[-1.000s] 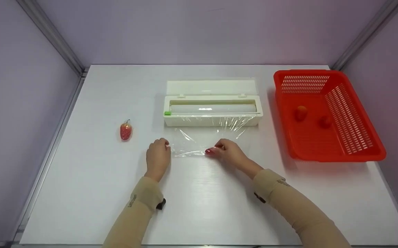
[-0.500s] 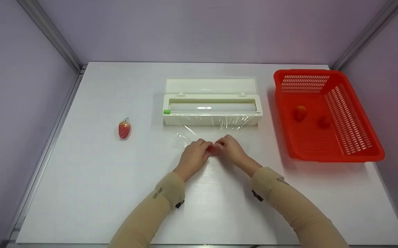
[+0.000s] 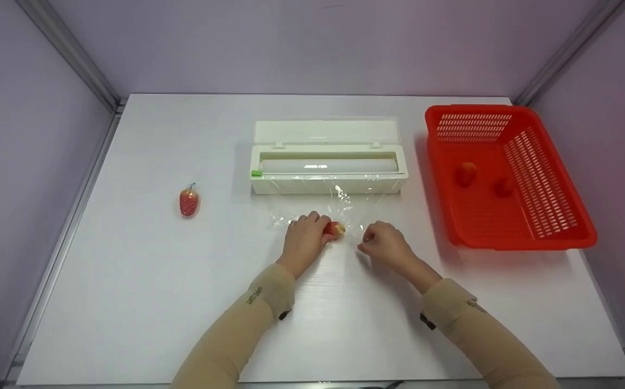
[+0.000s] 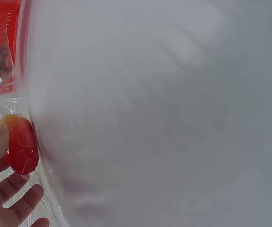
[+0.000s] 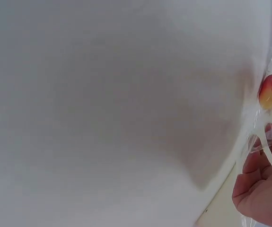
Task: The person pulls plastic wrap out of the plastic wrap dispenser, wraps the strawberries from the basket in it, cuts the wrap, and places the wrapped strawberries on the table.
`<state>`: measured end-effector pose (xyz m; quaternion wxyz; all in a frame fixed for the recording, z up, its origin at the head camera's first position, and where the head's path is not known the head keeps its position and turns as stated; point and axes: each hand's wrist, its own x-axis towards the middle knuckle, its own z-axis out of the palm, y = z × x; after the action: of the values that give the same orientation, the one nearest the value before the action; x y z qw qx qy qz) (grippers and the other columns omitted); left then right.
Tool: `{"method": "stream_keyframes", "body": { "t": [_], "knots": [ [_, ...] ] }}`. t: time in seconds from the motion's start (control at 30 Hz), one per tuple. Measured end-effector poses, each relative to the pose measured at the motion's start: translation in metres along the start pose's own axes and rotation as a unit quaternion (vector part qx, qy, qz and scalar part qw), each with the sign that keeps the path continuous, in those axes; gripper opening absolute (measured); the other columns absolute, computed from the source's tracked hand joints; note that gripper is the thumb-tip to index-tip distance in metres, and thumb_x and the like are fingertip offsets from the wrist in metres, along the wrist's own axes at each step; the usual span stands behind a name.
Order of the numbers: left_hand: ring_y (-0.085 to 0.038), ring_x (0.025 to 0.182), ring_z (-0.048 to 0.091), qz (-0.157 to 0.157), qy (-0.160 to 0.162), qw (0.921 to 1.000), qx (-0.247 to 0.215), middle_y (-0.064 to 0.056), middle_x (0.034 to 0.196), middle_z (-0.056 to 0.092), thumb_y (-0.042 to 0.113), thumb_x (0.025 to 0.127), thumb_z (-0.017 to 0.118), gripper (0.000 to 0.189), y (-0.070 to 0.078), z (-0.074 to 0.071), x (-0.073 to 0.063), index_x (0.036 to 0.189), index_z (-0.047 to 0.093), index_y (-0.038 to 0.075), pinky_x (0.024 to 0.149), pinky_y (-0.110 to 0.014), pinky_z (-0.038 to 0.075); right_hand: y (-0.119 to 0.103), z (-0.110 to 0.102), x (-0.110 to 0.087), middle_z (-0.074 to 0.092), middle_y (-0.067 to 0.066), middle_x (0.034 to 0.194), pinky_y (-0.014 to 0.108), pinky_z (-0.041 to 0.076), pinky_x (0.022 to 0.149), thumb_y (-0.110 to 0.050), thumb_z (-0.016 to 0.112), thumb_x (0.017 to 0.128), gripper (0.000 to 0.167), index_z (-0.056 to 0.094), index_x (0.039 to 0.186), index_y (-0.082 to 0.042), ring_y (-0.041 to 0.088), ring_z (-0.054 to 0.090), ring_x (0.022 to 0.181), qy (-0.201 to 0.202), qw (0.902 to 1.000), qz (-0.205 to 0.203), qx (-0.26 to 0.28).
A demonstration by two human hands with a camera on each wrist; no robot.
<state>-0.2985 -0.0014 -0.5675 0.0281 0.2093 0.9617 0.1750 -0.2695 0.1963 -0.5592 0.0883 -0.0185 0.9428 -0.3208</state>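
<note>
In the head view my left hand (image 3: 305, 236) grips a small red-and-yellow fruit (image 3: 337, 229), its yellowish end facing right. The left wrist view shows the thumb on one side of this fruit (image 4: 22, 144), fingers spread beneath and clear film around it. My right hand (image 3: 391, 246), to the right of the fruit, has curled fingers and pinches the edge of the cling film (image 3: 345, 204). Film also crosses its fingertips in the right wrist view. The sheet runs back to the white cling film dispenser (image 3: 326, 186), whose lid stands open behind the roll.
A red fruit with a stem (image 3: 188, 202), shiny as if wrapped, lies on the white table (image 3: 128, 297) at left. At right stands a red basket (image 3: 507, 235) with two reddish fruits inside. A green slider (image 3: 257, 173) sits at the dispenser's left end.
My left hand has moved right from the film's left corner onto the fruit. My right hand has let go of the fruit and shifted right, to the film. The film is now gathered around the fruit.
</note>
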Motion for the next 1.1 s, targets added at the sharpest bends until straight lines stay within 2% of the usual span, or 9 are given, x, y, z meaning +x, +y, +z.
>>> {"method": "stream_keyframes", "body": {
  "t": [0.13, 0.3, 0.4, 0.5, 0.6, 0.73, 0.87, 1.0, 1.1],
  "knots": [
    [-0.022, 0.092, 0.056, 0.001, -0.007, 0.9999, 0.014, -0.003, 0.101, 0.057, 0.043, 0.084, 0.058, 0.038, 0.001, 0.000, 0.002, 0.112, 0.058, 0.018, 0.081, -0.039, 0.046, 0.013, -0.008, -0.009, 0.059, 0.011, 0.082, 0.035, 0.043, 0.077, -0.006, 0.063, 0.079, 0.005, 0.061, 0.080, -0.001, 0.022, 0.052, 0.082, 0.035, 0.9958, 0.003, 0.085],
    [-0.023, 0.093, 0.055, 0.004, -0.022, 0.9993, 0.031, -0.002, 0.103, 0.058, 0.043, 0.085, 0.057, 0.038, 0.001, -0.001, 0.004, 0.113, 0.057, 0.019, 0.083, -0.040, 0.045, 0.020, -0.010, -0.011, 0.064, 0.015, 0.095, 0.039, 0.041, 0.093, -0.002, 0.054, 0.088, 0.005, 0.059, 0.091, -0.001, 0.024, 0.056, 0.099, 0.084, 0.9694, 0.013, 0.230],
    [-0.023, 0.091, 0.055, 0.018, -0.020, 0.9989, 0.039, -0.002, 0.103, 0.058, 0.044, 0.084, 0.056, 0.038, 0.000, -0.002, 0.006, 0.112, 0.058, 0.019, 0.081, -0.039, 0.045, 0.019, -0.009, -0.006, 0.064, 0.017, 0.090, 0.036, 0.047, 0.085, -0.006, 0.050, 0.094, 0.006, 0.053, 0.095, -0.002, 0.023, 0.060, 0.090, 0.092, 0.9549, 0.023, 0.281],
    [-0.023, 0.090, 0.056, 0.032, -0.014, 0.9982, 0.049, -0.002, 0.101, 0.059, 0.045, 0.082, 0.056, 0.041, 0.000, 0.000, 0.008, 0.113, 0.058, 0.019, 0.078, -0.038, 0.045, 0.019, -0.008, 0.002, 0.059, 0.014, 0.078, 0.030, 0.051, 0.068, -0.010, 0.044, 0.097, 0.008, 0.047, 0.098, -0.003, 0.021, 0.059, 0.071, 0.093, 0.9530, 0.044, 0.285],
    [-0.022, 0.091, 0.056, 0.037, -0.018, 0.9978, 0.052, -0.001, 0.101, 0.059, 0.045, 0.082, 0.055, 0.042, 0.000, 0.002, 0.009, 0.115, 0.058, 0.020, 0.079, -0.038, 0.046, 0.021, -0.008, 0.009, 0.052, 0.009, 0.069, 0.025, 0.046, 0.056, -0.013, 0.042, 0.098, 0.011, 0.047, 0.102, -0.005, 0.018, 0.051, 0.060, 0.097, 0.9694, 0.064, 0.216],
    [-0.021, 0.093, 0.055, 0.039, -0.034, 0.9975, 0.050, 0.000, 0.104, 0.058, 0.044, 0.086, 0.052, 0.040, 0.000, 0.003, 0.011, 0.118, 0.056, 0.021, 0.082, -0.038, 0.046, 0.023, -0.009, 0.016, 0.056, 0.008, 0.066, 0.027, 0.036, 0.051, -0.015, 0.045, 0.096, 0.011, 0.051, 0.102, -0.008, 0.019, 0.046, 0.058, 0.106, 0.9917, 0.060, 0.042],
    [-0.021, 0.093, 0.055, 0.037, -0.043, 0.9975, 0.042, -0.001, 0.106, 0.058, 0.043, 0.087, 0.050, 0.040, 0.000, 0.003, 0.013, 0.121, 0.055, 0.021, 0.081, -0.037, 0.046, 0.025, -0.009, 0.020, 0.061, 0.012, 0.065, 0.033, 0.035, 0.049, -0.020, 0.051, 0.093, 0.015, 0.048, 0.101, -0.008, 0.024, 0.047, 0.054, 0.105, 0.9892, 0.034, -0.097],
    [-0.022, 0.092, 0.055, 0.033, -0.046, 0.9979, 0.032, -0.002, 0.106, 0.059, 0.044, 0.088, 0.048, 0.040, -0.002, 0.003, 0.015, 0.121, 0.055, 0.021, 0.080, -0.037, 0.046, 0.029, -0.010, 0.022, 0.055, 0.010, 0.061, 0.035, 0.034, 0.049, -0.024, 0.056, 0.091, 0.019, 0.046, 0.090, -0.007, 0.026, 0.047, 0.052, 0.107, 0.9815, 0.024, -0.157],
    [-0.022, 0.094, 0.055, 0.025, -0.057, 0.9977, 0.024, -0.003, 0.109, 0.058, 0.044, 0.090, 0.046, 0.042, -0.003, 0.002, 0.016, 0.123, 0.054, 0.020, 0.082, -0.038, 0.047, 0.036, -0.013, 0.020, 0.053, 0.009, 0.063, 0.036, 0.037, 0.051, -0.024, 0.055, 0.091, 0.019, 0.047, 0.087, -0.008, 0.027, 0.049, 0.056, 0.098, 0.9793, 0.041, -0.173]
  ]
}}
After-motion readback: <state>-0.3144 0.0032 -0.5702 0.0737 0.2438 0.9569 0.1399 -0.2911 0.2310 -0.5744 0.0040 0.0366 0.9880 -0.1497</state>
